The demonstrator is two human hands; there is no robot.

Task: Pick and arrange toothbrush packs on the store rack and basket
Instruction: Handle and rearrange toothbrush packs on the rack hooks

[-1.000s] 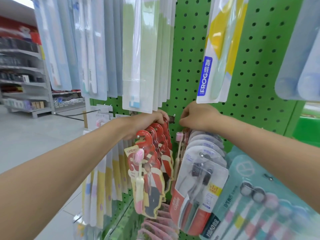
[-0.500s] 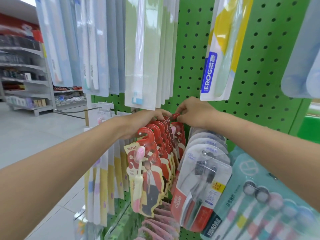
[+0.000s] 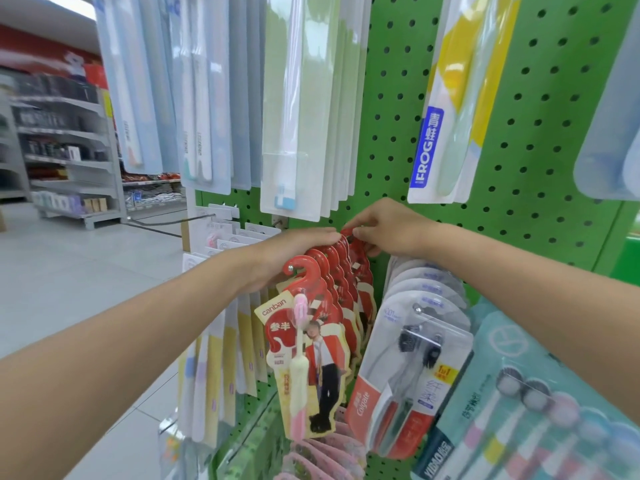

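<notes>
A row of red canban toothbrush packs point(image 3: 311, 344) hangs from one peg on the green pegboard rack point(image 3: 519, 168). My left hand point(image 3: 294, 247) lies over the tops of the front packs, its fingers pressed against their red hooks. My right hand point(image 3: 384, 230) pinches the red hook of the rearmost pack point(image 3: 362, 268) close to the board. The peg itself is hidden under both hands. No basket is in view.
Colgate twin packs point(image 3: 412, 368) hang right of the red row, teal multi-brush packs point(image 3: 540, 403) further right. Long pale packs point(image 3: 298, 109) and a FROG pack point(image 3: 450, 109) hang above. Pink packs point(image 3: 322, 455) lie below. Store shelves point(image 3: 65, 150) stand across the floor at left.
My right hand has brought a red pack up to the back of the row and now grips its hook there. My left hand stayed on the front packs.
</notes>
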